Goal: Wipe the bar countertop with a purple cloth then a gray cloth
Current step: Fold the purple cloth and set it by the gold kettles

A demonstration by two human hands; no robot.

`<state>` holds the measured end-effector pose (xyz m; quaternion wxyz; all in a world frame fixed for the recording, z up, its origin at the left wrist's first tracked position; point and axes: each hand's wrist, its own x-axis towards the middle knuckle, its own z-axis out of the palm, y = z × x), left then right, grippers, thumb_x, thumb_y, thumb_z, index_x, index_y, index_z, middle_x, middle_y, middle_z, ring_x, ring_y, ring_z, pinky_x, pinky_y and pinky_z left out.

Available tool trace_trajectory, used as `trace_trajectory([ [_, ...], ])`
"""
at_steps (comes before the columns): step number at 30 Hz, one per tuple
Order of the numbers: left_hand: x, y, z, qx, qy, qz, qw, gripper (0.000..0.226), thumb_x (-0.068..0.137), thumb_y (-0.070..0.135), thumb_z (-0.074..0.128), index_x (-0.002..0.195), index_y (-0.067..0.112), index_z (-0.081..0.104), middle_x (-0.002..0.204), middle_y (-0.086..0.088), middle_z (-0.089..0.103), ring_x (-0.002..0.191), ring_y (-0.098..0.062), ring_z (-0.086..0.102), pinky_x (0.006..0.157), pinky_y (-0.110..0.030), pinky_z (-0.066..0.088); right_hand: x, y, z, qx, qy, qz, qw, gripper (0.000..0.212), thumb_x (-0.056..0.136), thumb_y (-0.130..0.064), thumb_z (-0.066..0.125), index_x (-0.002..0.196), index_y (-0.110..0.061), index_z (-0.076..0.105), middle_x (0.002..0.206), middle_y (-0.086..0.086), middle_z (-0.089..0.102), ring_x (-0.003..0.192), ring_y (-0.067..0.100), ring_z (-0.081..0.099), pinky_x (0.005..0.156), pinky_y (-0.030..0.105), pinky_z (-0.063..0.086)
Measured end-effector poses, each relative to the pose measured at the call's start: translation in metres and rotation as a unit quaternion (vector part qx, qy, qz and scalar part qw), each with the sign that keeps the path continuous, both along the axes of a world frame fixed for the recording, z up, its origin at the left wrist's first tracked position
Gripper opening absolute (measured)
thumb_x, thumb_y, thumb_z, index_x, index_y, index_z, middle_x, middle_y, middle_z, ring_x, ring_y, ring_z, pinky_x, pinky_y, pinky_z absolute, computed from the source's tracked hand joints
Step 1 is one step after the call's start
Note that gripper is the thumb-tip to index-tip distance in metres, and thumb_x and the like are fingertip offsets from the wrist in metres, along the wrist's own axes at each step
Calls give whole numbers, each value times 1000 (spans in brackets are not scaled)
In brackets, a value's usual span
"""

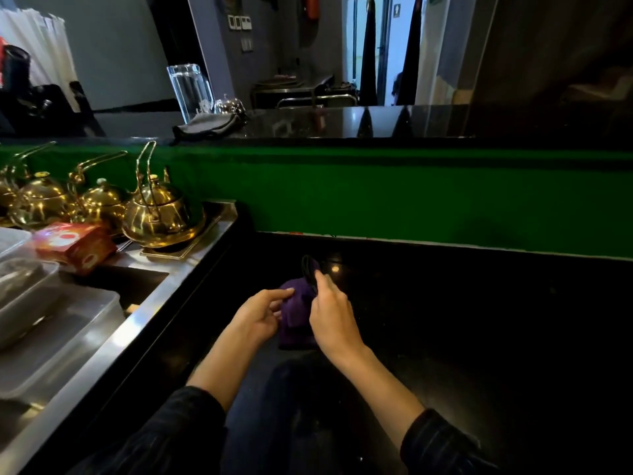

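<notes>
Stretching away to the right of the purple cloth (296, 313), the glossy black countertop (462, 320) is the surface on which that cloth is bunched, between the two hands. The cloth is judged light, soft and limp. It is likely to sag if lifted by a corner, so it is better folded into a pad and pressed flat under a palm. Its left edge is held between the thumb and curled fingers of the left hand (260, 311). Its upper right edge is pinched by the right hand (330, 310), where a dark loop of unknown kind is also seen.

Beyond the cloth a green wall band (411, 193) rises, topped by the upper bar top (376, 121). To the cloth's left a steel sink unit (164, 299) is set, and its edge is judged the limit of leftward strokes. Farther left plastic tubs (61, 323) are stacked, with brass teapots (157, 214) behind them. Far beyond the cloth and to its left, on the upper bar top, a glass pitcher (190, 90) is stood, and the gray cloth (205, 126) is laid just in front of it. A red packet (75, 246) is left by the teapots.
</notes>
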<state>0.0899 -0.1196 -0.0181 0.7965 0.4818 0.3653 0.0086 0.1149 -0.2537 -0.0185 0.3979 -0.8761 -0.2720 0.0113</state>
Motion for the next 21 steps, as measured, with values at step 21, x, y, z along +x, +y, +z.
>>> trace_trajectory([
  [21, -8, -46, -29, 228, 40, -51, 972, 17, 96, 14, 48, 113, 17, 49, 82, -8, 60, 64, -19, 58, 54, -30, 45, 8, -39, -42, 391, 535, 0, 749, 34, 98, -10, 39, 120, -10, 65, 116, 13, 69, 110, 27, 63, 100, 40, 47],
])
